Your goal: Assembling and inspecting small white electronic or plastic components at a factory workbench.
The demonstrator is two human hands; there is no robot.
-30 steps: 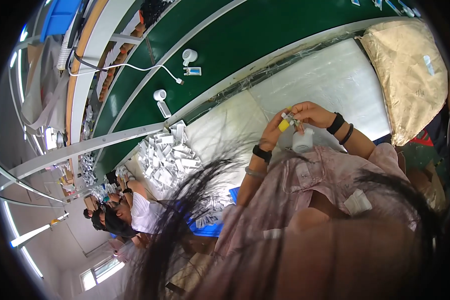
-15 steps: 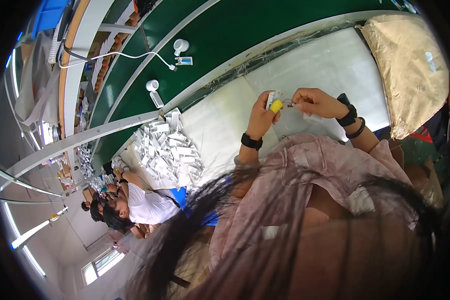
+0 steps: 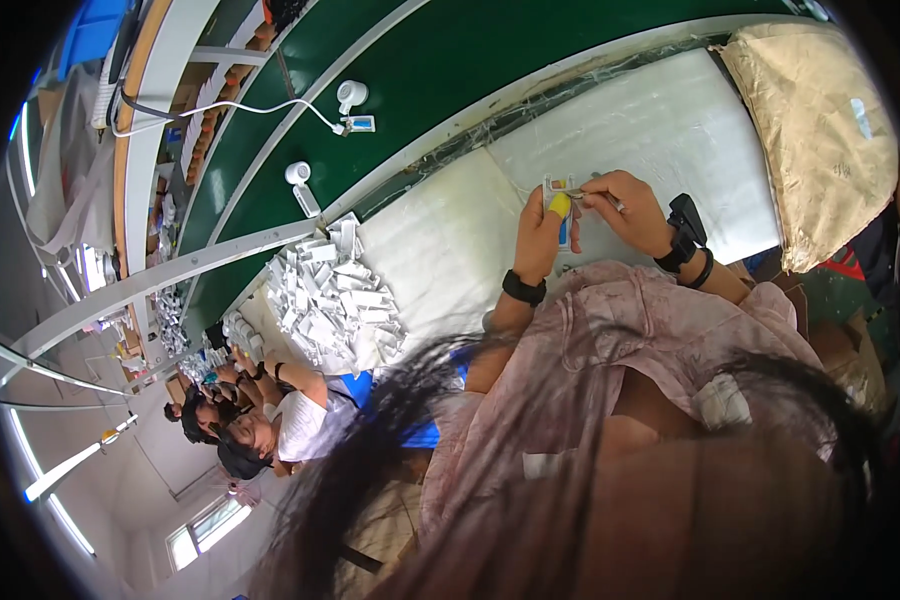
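My left hand [image 3: 537, 243] is closed around a slim white plastic housing [image 3: 547, 184], its open side facing up with a blue part [image 3: 564, 234] inside. A yellow cover [image 3: 560, 205] sits on the left thumb, which presses on the housing. My right hand [image 3: 627, 212] is closed in a pinch at the housing's upper end. Its fingertips hold something small and thin that I cannot make out. Both hands are over the pale work surface [image 3: 660, 130].
White plastic housings [image 3: 335, 295] lie heaped to the left. On the green belt [image 3: 420, 90] beyond are two small white devices [image 3: 304, 188] and a white cable [image 3: 240, 107]. A brown paper sack [image 3: 820, 140] stands right. A co-worker [image 3: 305, 420] sits at far left.
My left hand has turned the housing, so its inside with the blue part now shows. My right hand has come in closer, and the dangling wires seen before are no longer distinct.
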